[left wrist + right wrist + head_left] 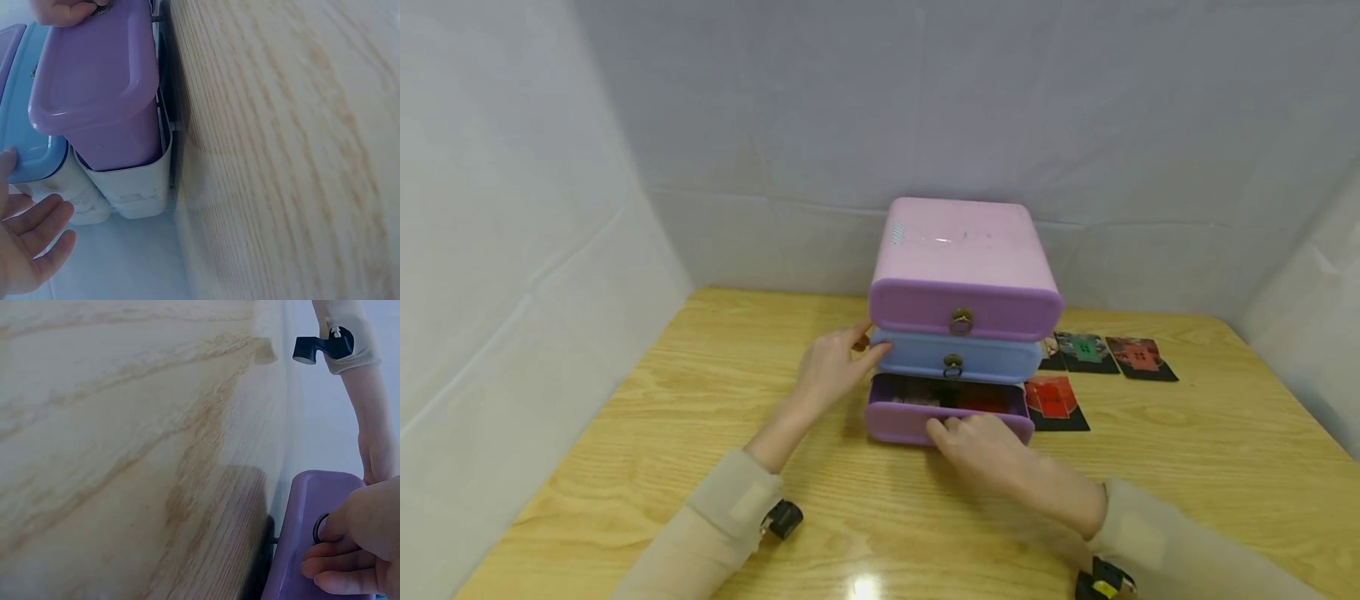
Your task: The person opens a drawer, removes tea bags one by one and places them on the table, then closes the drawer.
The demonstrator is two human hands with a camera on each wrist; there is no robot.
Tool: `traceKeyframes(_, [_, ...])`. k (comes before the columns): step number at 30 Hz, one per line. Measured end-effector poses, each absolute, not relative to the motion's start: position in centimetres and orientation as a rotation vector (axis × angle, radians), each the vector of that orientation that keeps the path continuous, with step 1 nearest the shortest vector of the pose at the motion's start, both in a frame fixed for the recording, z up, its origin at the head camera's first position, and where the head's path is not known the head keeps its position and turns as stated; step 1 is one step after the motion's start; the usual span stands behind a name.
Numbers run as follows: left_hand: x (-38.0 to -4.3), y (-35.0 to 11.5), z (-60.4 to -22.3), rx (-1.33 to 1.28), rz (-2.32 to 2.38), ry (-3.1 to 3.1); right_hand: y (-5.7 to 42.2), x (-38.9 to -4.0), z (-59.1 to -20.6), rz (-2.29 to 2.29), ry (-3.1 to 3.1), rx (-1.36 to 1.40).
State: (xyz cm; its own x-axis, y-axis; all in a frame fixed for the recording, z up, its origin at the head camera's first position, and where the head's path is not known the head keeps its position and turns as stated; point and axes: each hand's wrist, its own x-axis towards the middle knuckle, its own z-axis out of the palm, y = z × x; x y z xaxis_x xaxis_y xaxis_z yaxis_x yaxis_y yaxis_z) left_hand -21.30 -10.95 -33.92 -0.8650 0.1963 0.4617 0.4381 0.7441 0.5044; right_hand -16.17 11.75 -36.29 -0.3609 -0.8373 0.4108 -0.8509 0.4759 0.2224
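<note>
A small three-tier drawer box [966, 246] with a pink top stands on the table. Its lowest purple drawer [897, 422] is pulled part way out, and dark and reddish items, too dim to identify, show inside. My right hand [985, 446] holds that drawer's ring pull [317, 529] with curled fingers. My left hand [835, 362] steadies the left side: the thumb touches the edge of the blue middle drawer [913, 353], while the other fingers spread loosely in the left wrist view. The top purple drawer [917, 309] sits closed, as does the blue one.
Right of the box, a red card [1052, 398] lies on the table [700, 400]. Behind it are a green-centred card [1084, 352], another red card [1141, 357] and one partly hidden card [1049, 353]. A white cloth wall [775, 125] stands behind.
</note>
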Motion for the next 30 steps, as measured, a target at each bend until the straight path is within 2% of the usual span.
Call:
traceKeyframes(12, [-21.2,-10.9,-34.0,-0.495,-0.889,-2.561,11.5,-14.7,-36.0,-0.113,-2.340,1.408])
traceKeyframes(30, [-21.3,-10.9,-34.0,-0.494,-0.876,-2.568,11.3,-12.7,-35.1,-0.107,-2.481,1.491])
